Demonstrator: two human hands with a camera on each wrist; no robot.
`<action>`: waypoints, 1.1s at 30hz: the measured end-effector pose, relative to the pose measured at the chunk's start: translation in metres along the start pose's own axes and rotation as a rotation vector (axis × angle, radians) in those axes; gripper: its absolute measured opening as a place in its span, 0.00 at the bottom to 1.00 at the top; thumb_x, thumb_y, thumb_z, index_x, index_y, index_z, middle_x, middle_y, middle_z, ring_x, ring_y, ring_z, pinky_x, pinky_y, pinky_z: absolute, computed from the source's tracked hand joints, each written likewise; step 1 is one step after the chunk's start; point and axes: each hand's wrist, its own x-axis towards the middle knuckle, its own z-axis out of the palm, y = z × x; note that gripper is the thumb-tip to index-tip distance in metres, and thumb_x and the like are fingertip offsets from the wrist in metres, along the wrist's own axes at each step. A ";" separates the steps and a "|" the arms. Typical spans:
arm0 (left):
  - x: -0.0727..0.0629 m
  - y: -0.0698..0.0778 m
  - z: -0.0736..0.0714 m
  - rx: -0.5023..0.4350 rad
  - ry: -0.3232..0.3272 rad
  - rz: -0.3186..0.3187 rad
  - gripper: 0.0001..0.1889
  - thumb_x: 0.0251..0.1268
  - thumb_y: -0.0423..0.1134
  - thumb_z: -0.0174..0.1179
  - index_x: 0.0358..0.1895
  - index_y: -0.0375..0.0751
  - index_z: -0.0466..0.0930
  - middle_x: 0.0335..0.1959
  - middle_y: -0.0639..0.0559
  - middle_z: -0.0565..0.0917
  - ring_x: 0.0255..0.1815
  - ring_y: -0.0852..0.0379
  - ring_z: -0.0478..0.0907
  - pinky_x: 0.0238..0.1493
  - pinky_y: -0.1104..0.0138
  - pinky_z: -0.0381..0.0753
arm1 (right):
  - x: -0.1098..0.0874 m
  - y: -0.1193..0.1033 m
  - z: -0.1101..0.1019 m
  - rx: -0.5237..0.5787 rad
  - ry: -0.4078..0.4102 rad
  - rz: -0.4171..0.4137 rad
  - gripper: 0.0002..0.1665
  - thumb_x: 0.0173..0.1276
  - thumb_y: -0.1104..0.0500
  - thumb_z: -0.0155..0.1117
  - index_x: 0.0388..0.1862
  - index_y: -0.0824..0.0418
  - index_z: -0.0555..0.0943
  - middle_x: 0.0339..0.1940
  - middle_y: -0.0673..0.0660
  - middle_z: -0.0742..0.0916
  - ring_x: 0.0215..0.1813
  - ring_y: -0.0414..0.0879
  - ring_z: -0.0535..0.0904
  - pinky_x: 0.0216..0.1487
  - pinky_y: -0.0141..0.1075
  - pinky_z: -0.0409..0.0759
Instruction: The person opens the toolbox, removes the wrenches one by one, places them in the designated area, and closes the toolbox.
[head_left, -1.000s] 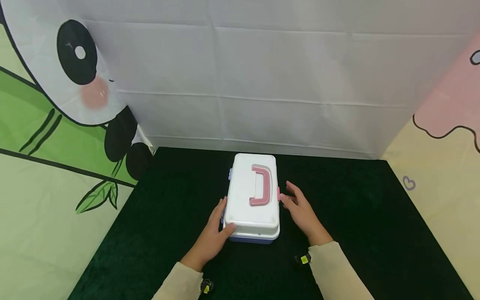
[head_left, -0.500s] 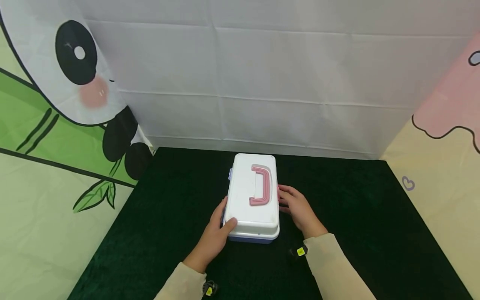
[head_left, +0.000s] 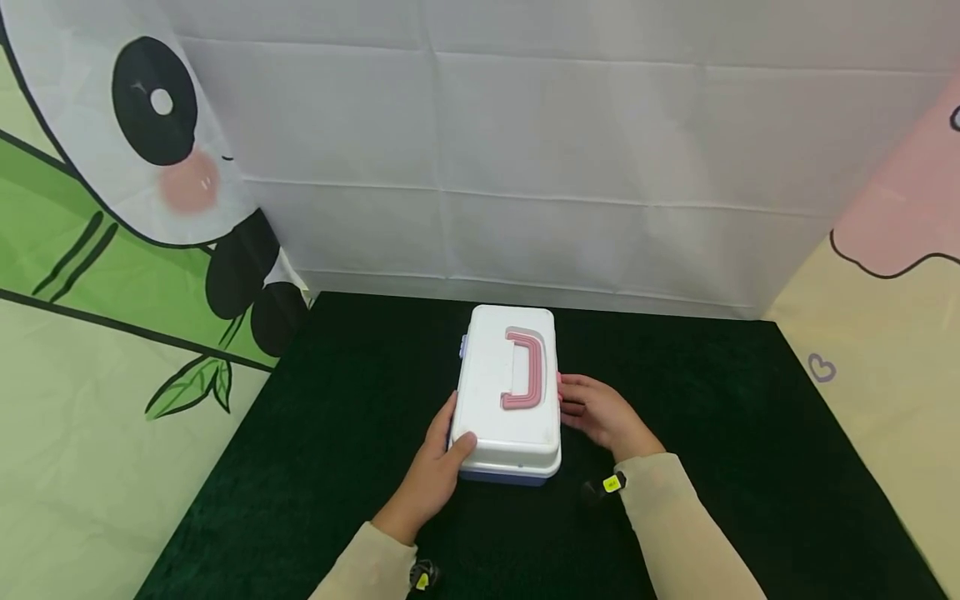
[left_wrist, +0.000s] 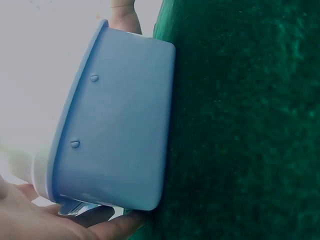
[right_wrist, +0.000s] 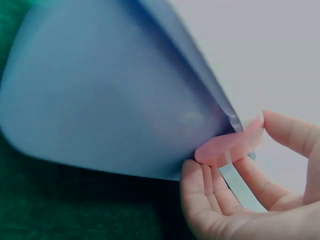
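A storage box (head_left: 483, 375) with a white lid, a pink folding handle (head_left: 535, 371) and a blue base (left_wrist: 117, 115) lies closed on the dark green cloth. My left hand (head_left: 426, 487) grips its near left corner, thumb on top of the lid and fingers along the hinge side. On the opposite long side, my right hand (head_left: 606, 417) pinches the pink latch (right_wrist: 227, 149). The right wrist view has a fingertip at the latch's upper end and other fingers against its lower part. The box's inside is hidden under the lid.
Dark green cloth (head_left: 360, 358) covers the table. A white fabric backdrop (head_left: 525, 167) rises behind it. Printed cartoon sheets hang at the left (head_left: 67, 400) and right (head_left: 885, 375). Each wrist carries a small black camera near the cuff.
My right hand has closed in on the latch, its raised fingers coming down onto it. The left hand keeps its hold, and the box stays in place with its lid down.
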 end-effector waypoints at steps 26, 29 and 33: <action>0.014 0.002 0.013 -0.004 0.008 0.019 0.43 0.76 0.65 0.51 0.85 0.62 0.40 0.85 0.53 0.44 0.83 0.44 0.44 0.77 0.39 0.49 | 0.034 -0.020 -0.023 0.205 -0.139 0.195 0.27 0.73 0.62 0.68 0.67 0.60 0.71 0.48 0.59 0.85 0.46 0.51 0.82 0.52 0.46 0.83; 0.014 0.004 0.014 0.003 0.006 0.006 0.42 0.76 0.65 0.49 0.85 0.64 0.39 0.85 0.52 0.43 0.83 0.43 0.44 0.77 0.38 0.49 | 0.034 -0.022 -0.025 0.155 -0.120 0.188 0.25 0.73 0.60 0.69 0.64 0.60 0.72 0.44 0.57 0.86 0.43 0.50 0.82 0.49 0.44 0.83; 0.016 0.005 0.014 -0.001 0.007 -0.002 0.42 0.76 0.65 0.49 0.85 0.63 0.39 0.85 0.52 0.43 0.83 0.43 0.44 0.77 0.38 0.49 | 0.032 -0.030 -0.024 0.019 -0.073 0.144 0.22 0.71 0.58 0.71 0.59 0.61 0.76 0.40 0.56 0.88 0.39 0.48 0.83 0.46 0.42 0.84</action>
